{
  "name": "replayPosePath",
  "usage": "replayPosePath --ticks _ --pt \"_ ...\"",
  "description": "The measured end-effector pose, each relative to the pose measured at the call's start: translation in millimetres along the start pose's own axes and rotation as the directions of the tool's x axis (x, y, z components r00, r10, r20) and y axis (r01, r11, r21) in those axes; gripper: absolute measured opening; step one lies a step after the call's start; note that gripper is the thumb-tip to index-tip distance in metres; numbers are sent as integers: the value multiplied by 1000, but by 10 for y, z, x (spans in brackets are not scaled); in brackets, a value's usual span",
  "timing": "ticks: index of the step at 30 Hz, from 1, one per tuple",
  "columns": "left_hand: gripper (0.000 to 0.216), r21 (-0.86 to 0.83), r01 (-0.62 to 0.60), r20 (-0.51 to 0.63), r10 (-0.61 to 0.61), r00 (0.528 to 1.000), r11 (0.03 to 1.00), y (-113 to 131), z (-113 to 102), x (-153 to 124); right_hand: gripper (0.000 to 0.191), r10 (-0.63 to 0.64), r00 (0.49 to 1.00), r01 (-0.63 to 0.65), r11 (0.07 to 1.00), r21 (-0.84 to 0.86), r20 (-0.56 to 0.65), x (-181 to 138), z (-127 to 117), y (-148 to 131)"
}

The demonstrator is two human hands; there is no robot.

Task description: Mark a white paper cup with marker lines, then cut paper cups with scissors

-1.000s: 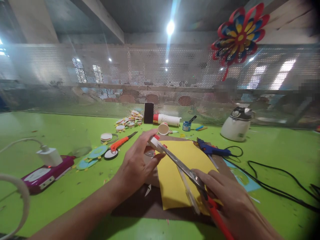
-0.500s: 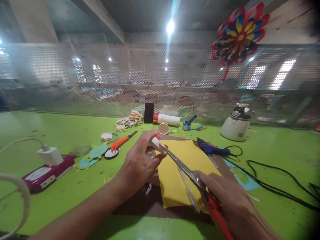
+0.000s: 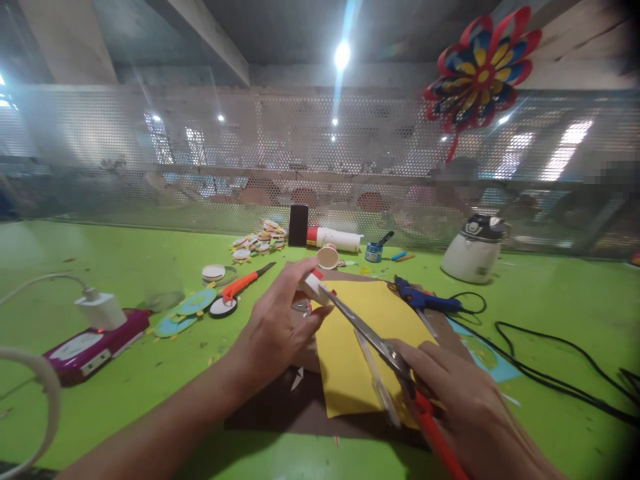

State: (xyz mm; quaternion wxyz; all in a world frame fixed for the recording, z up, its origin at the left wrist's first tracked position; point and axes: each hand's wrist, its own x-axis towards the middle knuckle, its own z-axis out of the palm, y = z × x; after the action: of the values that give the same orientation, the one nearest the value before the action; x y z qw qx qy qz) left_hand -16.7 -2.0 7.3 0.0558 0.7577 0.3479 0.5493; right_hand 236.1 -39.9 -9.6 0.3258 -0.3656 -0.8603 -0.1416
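My left hand [image 3: 273, 327] pinches a small white and red paper piece [image 3: 312, 283] above the table. My right hand [image 3: 457, 400] grips red-handled scissors [image 3: 380, 347], whose steel blades reach up to that piece and meet it at their tips. Under both hands lies a yellow paper sheet [image 3: 350, 340] on a brown board [image 3: 280, 407]. A clear ruler [image 3: 376, 387] lies across the yellow sheet.
On the green table [image 3: 125, 260]: an orange utility knife [image 3: 240, 285], round paper discs [image 3: 195, 303], a blue glue gun [image 3: 425, 300] with black cable [image 3: 550, 373], a paper cup [image 3: 327, 257], a white pot [image 3: 475, 248], a magenta power strip [image 3: 93, 350]. A paper flower [image 3: 477, 67] hangs on the mesh.
Little has moved. The scissor blades have closed slightly on the small piece, and a red scrap by the blades half a second ago is gone from view.
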Motion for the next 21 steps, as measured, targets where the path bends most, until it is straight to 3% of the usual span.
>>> replayPosePath --ticks 21 --pt "47 15 -6 14 6 1000 1000 17 9 -9 31 51 998 -54 996 66 49 -22 -46 4"
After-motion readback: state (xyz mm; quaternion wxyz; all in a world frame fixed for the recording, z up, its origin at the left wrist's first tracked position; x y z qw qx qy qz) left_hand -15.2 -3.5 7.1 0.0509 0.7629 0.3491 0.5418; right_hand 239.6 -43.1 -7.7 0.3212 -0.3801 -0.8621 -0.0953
